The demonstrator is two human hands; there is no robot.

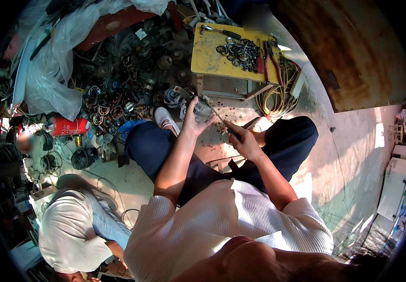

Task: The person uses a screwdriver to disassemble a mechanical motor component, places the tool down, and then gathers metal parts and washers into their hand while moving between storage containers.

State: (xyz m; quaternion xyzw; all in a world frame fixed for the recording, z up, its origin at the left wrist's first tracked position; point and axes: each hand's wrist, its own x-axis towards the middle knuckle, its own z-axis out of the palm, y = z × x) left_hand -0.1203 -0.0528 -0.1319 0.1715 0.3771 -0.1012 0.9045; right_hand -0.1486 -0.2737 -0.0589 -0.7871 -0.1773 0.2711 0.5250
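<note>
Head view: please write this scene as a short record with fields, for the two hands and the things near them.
left hand: grips a small grey metal part, held up in front of the knees
right hand: holds a screwdriver by its dark handle, tip at the metal part
posture: seated, dark trousers, white shoe
in front: yellow stool carrying metal rings and red-handled pliers
left side: pile of motor parts, red canister
nearby: another person in a white shirt, lower left
</note>
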